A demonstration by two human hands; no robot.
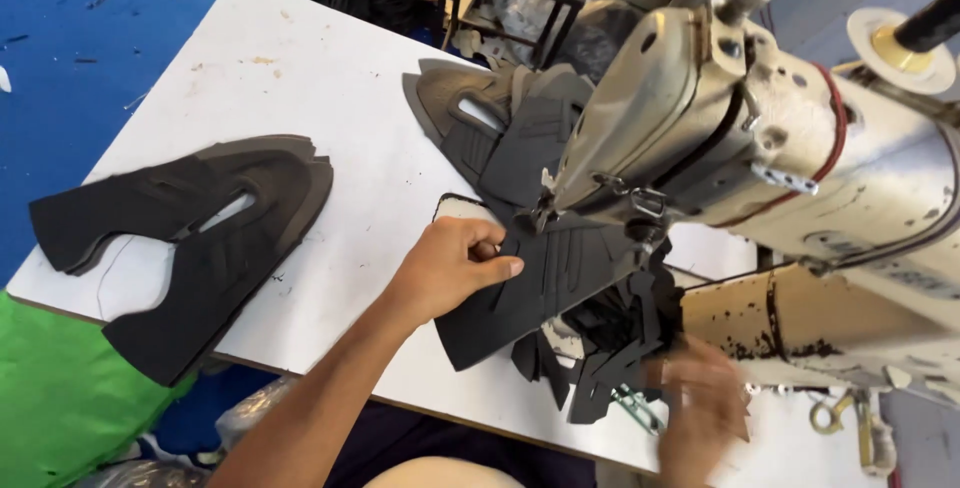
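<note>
Head view: a person sits at a white table (300, 78) with a worn sewing machine (800, 158).
Left hand: the left hand (455, 263) is curled, pinching the near edge of a black shoe piece (545, 288).
Shoe piece: lies flat under the machine's head, its long axis running from the left hand toward the machine; this hand is nearer.
Right hand: the right hand (700, 408) is blurred, at the dark scraps (610, 348); its grip cannot be told.
Stacks: two piles (200, 238) (500, 118) lie well apart.
</note>
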